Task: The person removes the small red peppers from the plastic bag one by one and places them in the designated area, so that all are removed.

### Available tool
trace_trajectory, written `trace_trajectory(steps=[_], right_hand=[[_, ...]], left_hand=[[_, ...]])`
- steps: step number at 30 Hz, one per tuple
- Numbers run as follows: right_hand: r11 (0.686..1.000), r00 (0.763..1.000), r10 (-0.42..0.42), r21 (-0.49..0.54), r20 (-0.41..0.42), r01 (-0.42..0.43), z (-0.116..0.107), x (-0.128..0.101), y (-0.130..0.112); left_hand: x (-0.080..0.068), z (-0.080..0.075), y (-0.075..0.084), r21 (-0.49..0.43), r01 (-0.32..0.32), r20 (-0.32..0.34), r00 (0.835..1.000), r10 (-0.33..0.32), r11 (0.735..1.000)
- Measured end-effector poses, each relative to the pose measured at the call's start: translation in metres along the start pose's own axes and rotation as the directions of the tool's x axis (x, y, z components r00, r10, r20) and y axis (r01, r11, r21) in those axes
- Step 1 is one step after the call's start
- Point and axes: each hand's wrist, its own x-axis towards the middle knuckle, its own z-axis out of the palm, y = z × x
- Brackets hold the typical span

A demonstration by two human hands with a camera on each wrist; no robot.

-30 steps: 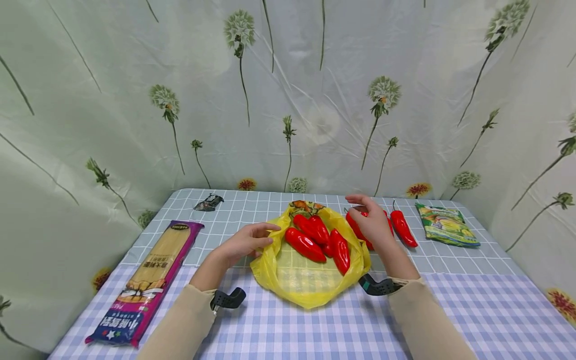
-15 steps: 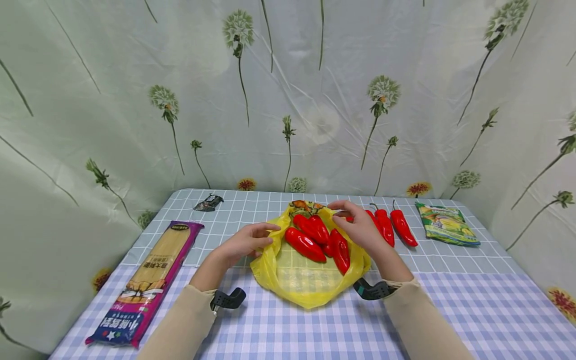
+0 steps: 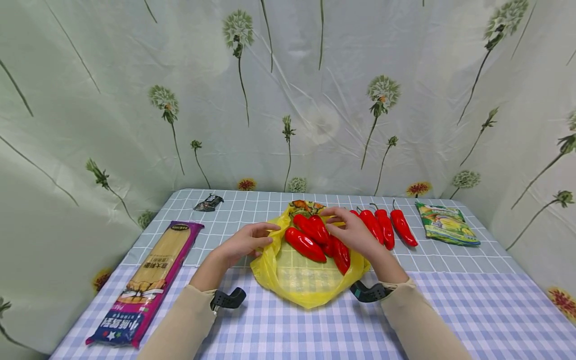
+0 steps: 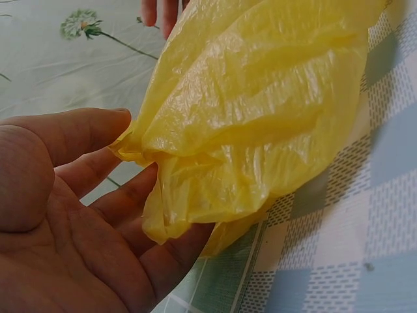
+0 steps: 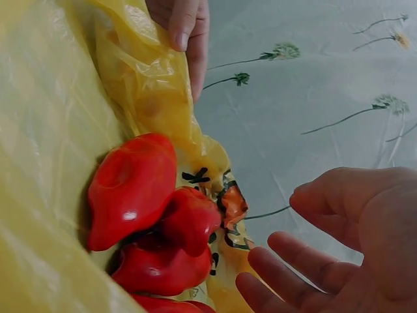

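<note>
**A:** One checked table [image 3: 450,300], with the yellow bag [image 3: 306,280] lying mid-table, mouth open. Count?

**B:** I make it about four bagged peppers [image 3: 306,244] inside and three loose peppers [image 3: 386,227] in a row on the cloth, just right of the bag. I'd call it roughly halfway.

**A:** Hands?

**B:** Left hand [image 3: 245,243] pinches the bag's left rim between thumb and fingers and lifts it off the cloth. Right hand [image 3: 353,232] hovers just over the bagged peppers, palm down, fingers spread apart, gripping nothing.
</note>
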Motion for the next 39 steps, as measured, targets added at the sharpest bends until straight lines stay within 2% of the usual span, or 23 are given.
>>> trace_trajectory(steps=[7,13,17,26,32,39], right_hand=[[1.000,0.999,0.011,-0.028,0.049,-0.010,0.006,0.001,0.004],[0.998,0.996,0.031,-0.058,0.089,-0.026,0.011,0.003,0.007],[0.995,0.995,-0.010,-0.095,0.100,0.020,0.016,0.004,0.009],[0.980,0.995,-0.061,-0.183,0.081,0.075,0.023,0.007,0.011],[0.963,0.995,-0.087,-0.252,0.050,0.097,0.027,0.008,0.013],[0.954,0.996,-0.091,-0.284,0.025,0.094,0.027,0.007,0.012]], left_hand=[[0.002,0.001,0.001,0.004,0.013,-0.013,1.000,-0.013,1.000],[0.002,0.001,0.001,0.012,0.006,0.001,1.000,-0.006,1.000],[0.002,0.001,0.000,0.015,0.001,0.003,1.000,-0.001,1.000],[0.002,0.001,0.001,0.017,-0.004,0.006,1.000,0.004,1.000],[0.002,0.001,0.001,0.016,0.020,-0.005,1.000,-0.020,1.000],[0.000,0.003,0.002,0.006,0.027,-0.009,1.000,-0.027,1.000]])
